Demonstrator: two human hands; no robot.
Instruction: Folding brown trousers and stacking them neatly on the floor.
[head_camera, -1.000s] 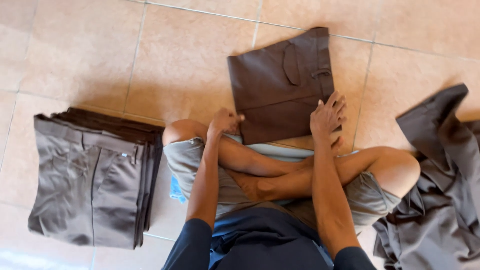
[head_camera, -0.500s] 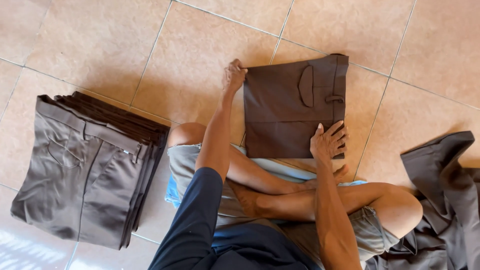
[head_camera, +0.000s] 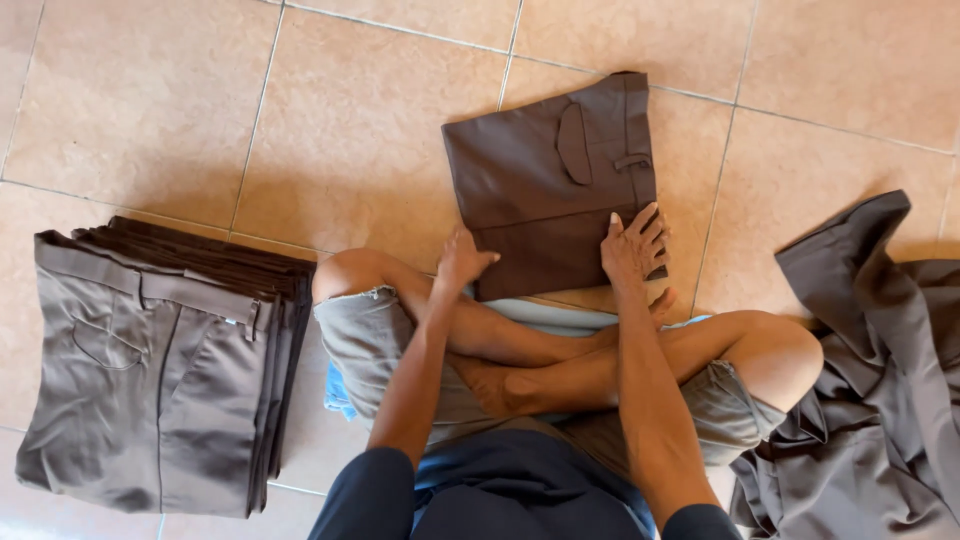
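A folded pair of dark brown trousers (head_camera: 550, 170) lies on the tiled floor just beyond my crossed legs. My left hand (head_camera: 465, 262) rests at its near left corner, fingers bent onto the edge of the cloth. My right hand (head_camera: 633, 247) lies flat on its near right corner, fingers spread. Neither hand lifts the cloth.
A neat stack of folded brown trousers (head_camera: 160, 370) sits on the floor to my left. A loose heap of unfolded brown cloth (head_camera: 870, 400) lies to my right. I sit cross-legged on a light blue mat (head_camera: 340, 395) on beige tiles (head_camera: 330, 120).
My left hand drew back from the far left corner of the folded trousers to the near left corner. My right hand stayed on the near right corner.
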